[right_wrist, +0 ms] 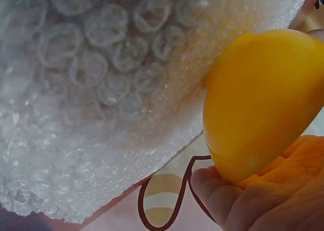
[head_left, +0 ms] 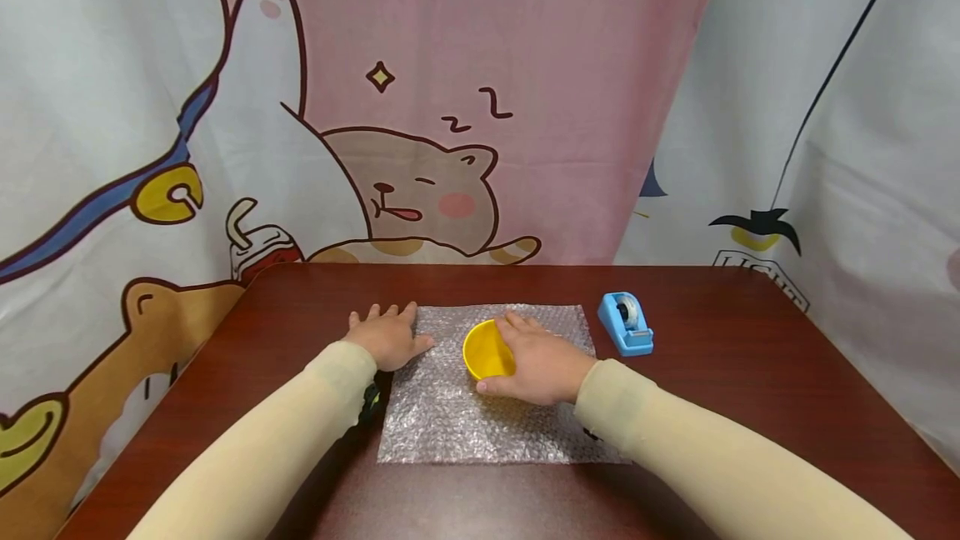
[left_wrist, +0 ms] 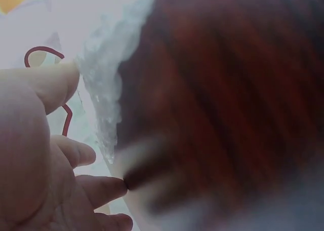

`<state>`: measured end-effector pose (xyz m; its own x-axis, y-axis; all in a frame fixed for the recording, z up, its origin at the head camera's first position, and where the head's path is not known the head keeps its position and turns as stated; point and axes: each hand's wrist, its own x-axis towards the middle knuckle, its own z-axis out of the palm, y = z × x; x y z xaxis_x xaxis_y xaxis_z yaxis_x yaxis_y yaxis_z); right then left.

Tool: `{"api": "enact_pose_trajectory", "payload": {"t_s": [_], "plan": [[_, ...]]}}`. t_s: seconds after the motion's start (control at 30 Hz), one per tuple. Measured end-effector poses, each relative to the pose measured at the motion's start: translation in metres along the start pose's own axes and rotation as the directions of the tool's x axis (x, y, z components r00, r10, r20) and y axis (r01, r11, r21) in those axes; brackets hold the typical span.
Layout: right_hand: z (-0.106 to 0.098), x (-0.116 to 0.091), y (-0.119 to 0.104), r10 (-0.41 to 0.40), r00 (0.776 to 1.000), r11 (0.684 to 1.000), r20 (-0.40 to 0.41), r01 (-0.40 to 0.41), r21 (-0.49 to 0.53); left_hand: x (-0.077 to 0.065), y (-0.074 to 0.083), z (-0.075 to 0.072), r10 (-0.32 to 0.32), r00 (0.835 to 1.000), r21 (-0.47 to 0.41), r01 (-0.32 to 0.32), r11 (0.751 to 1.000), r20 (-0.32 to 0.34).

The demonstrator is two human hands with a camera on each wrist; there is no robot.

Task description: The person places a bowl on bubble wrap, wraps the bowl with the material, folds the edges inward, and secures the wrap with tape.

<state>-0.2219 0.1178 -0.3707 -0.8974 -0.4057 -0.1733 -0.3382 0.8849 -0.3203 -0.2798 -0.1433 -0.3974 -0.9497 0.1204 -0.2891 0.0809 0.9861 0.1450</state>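
Note:
A sheet of clear bubble wrap (head_left: 450,423) lies flat on the dark red-brown table (head_left: 330,473). Over its middle, my right hand (head_left: 543,363) grips a yellow bowl (head_left: 486,352) by its right side, thumb at the near part of the rim and fingers at the far part. In the right wrist view the bowl's smooth outer wall (right_wrist: 263,104) shows beside the bubbles, with the fingers (right_wrist: 217,190) against it. My left hand (head_left: 386,340) lies spread at the sheet's upper left edge, palm down, holding nothing; the thumb reaches over that edge.
A light blue tape dispenser (head_left: 626,325) with a roll of tape stands on the table, right of the sheet's far corner. Behind the table hangs a curtain (head_left: 570,107) printed with cartoon animals.

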Motion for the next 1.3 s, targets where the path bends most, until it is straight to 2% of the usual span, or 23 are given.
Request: {"api": "enact_pose_trajectory", "payload": {"t_s": [0.2,0.63,1.3], "plan": [[0.0006,0.0006,-0.0003,0.009,1.0,1.0,0.003,-0.009,-0.001,0.002,0.001,0.0012,0.005,1.0,0.013,-0.005,1.0,0.012],[-0.0001,0.0004,-0.0018,0.018,1.0,1.0,0.002,-0.018,-0.004,0.0027,0.0035,0.0037,0.031,0.999,-0.005,-0.031,1.0,-0.01],[0.0003,-0.0003,-0.0005,-0.003,1.0,1.0,-0.01,0.003,-0.009,0.0015,0.0073,0.0068,0.118,0.986,-0.048,-0.125,0.991,-0.12]]}}
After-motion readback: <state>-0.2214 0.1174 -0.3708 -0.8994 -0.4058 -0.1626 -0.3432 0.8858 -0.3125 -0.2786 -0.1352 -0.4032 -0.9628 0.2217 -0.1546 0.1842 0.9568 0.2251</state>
